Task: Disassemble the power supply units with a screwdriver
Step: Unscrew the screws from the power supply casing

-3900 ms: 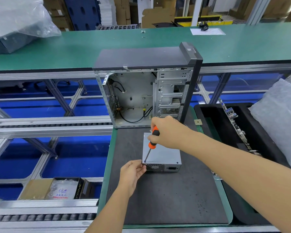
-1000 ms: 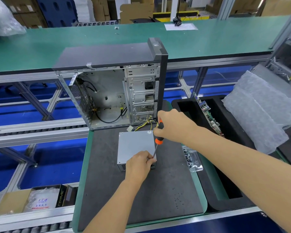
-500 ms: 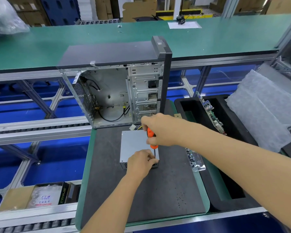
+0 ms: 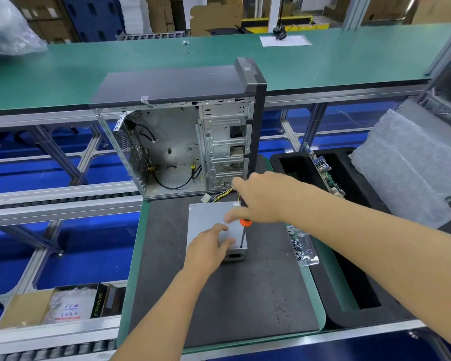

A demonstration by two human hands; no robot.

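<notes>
Power supply [image 4: 211, 217] and screwdriver [image 4: 243, 234]
Grey metal box flat on dark mat; orange-handled screwdriver upright, tip at its near right corner.

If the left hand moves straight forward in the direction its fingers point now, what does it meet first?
Probably the screwdriver shaft: the left hand lies on the power supply unit, fingers toward it. Depth is unclear.
</notes>
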